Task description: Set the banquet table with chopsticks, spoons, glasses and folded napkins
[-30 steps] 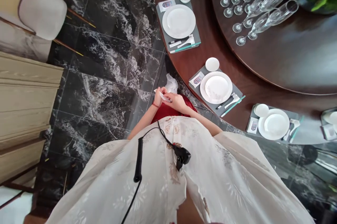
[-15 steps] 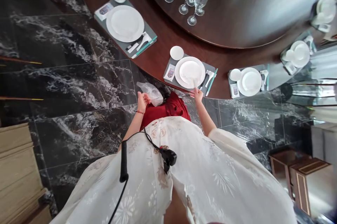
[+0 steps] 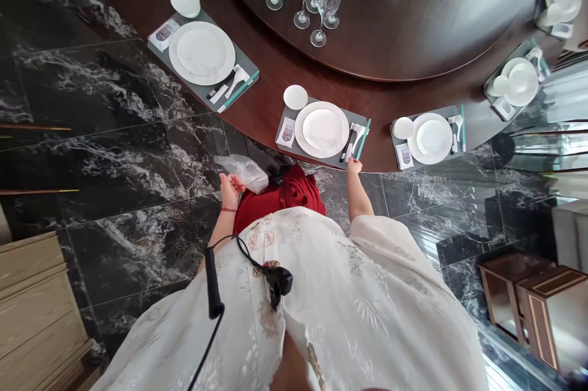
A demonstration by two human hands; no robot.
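Note:
My left hand [image 3: 231,190] is beside my red garment, fingers curled on the near edge of a crumpled clear plastic bag [image 3: 248,173]. My right hand [image 3: 353,165] has closed fingers at the front right corner of the middle grey placemat [image 3: 285,123]. Its fingertips cover the lower ends of a white spoon [image 3: 357,133] and a slim teal strip [image 3: 364,138]; what they grip is hidden. On that mat lie two stacked white plates [image 3: 322,129], a printed white packet [image 3: 287,132] and a dark slim utensil [image 3: 348,143]. A small white dish [image 3: 295,97] sits at its upper left.
Similar settings lie to the left [image 3: 202,53] and right [image 3: 429,138] along the curved wooden table [image 3: 257,97]. Several stemmed glasses [image 3: 316,5] stand on the turntable [image 3: 404,41]. A beige cabinet [image 3: 39,299] and wooden furniture [image 3: 546,311] flank me on the dark marble floor [image 3: 138,182].
My right hand has gone from the plates' front edge to the mat's right corner. The translucent thing over the plates is no longer seen there. The camera view has shifted slightly.

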